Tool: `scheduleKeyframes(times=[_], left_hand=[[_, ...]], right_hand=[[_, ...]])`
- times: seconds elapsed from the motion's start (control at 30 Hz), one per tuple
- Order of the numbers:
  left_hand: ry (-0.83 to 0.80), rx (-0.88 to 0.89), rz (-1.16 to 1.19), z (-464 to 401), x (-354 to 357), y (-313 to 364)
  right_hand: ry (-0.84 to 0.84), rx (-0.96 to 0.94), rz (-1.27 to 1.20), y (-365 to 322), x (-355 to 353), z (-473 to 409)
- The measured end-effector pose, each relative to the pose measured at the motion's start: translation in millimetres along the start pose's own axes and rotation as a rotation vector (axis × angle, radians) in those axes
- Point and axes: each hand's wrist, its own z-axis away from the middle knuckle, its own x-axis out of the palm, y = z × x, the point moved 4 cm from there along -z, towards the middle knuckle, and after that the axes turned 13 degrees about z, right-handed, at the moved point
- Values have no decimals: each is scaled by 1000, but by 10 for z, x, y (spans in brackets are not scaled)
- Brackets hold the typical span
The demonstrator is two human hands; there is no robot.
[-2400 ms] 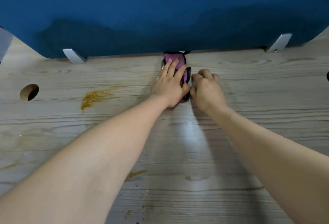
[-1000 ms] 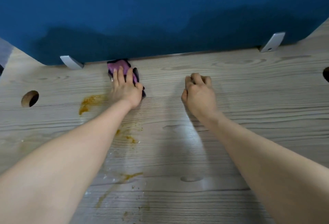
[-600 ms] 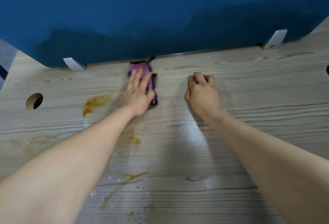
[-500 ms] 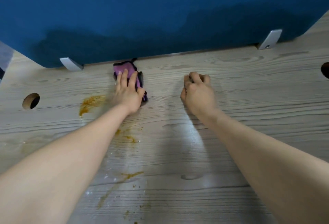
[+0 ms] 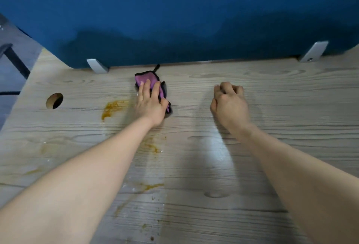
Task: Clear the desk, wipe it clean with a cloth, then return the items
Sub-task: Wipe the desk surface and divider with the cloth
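Note:
A folded purple cloth point(image 5: 148, 78) with black edging lies on the light wooden desk point(image 5: 272, 107), near the back edge. My left hand point(image 5: 150, 104) presses flat on the cloth with straight fingers. An orange-brown stain point(image 5: 112, 107) sits just left of that hand. More orange smears point(image 5: 150, 145) and specks run down the desk under my left forearm. My right hand point(image 5: 230, 103) rests on the desk to the right, its fingers curled, holding nothing.
A blue partition panel point(image 5: 174, 20) stands along the desk's back edge on two grey brackets point(image 5: 97, 66), point(image 5: 313, 51). A round cable hole point(image 5: 54, 100) is at the left. The desk's left edge drops to a grey floor point(image 5: 11, 65).
My left hand has slid the cloth back and forth along the back edge, from the middle to the left, then right, and it now lies left of centre. My right hand stays put.

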Motion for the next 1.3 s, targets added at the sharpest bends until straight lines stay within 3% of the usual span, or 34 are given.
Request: scheduleKeyframes(times=[0.1, 0.27, 0.4, 0.47, 0.57, 0.63, 0.7, 0.83, 0.97, 1.07, 1.2, 1.3], left_hand=[[-21, 12, 35, 193, 120, 189], [-168, 229, 45, 609, 440, 435], [-296, 292, 120, 506, 384, 350], [-280, 352, 256, 479, 281, 328], [-110, 447, 369, 492, -24, 139], [-45, 435, 315, 494, -176, -128], [-44, 408, 231, 503, -261, -445], [-136, 371, 28, 516, -344, -1046], [-270, 421, -110, 503, -326, -1369], [-295, 423, -119, 488, -281, -1409], [-270, 428, -105, 479, -274, -1413], [-265, 432, -102, 488, -287, -1396]], right_hand=[[-7, 43, -41, -8, 24, -11], [-29, 9, -27, -10, -66, 8], [-100, 54, -94, -29, -110, -27], [-133, 123, -138, -80, -176, -45], [34, 165, -250, -513, -377, 32], [38, 108, -332, -962, -378, 87], [-58, 54, -256, -1308, -211, 129], [-82, 31, -104, -1217, 1, 200], [-86, 239, -95, -870, 28, 243], [-90, 331, -46, -1004, 4, 203], [-43, 51, -42, -1744, -89, 30], [-105, -140, -85, -2079, -107, -27]])
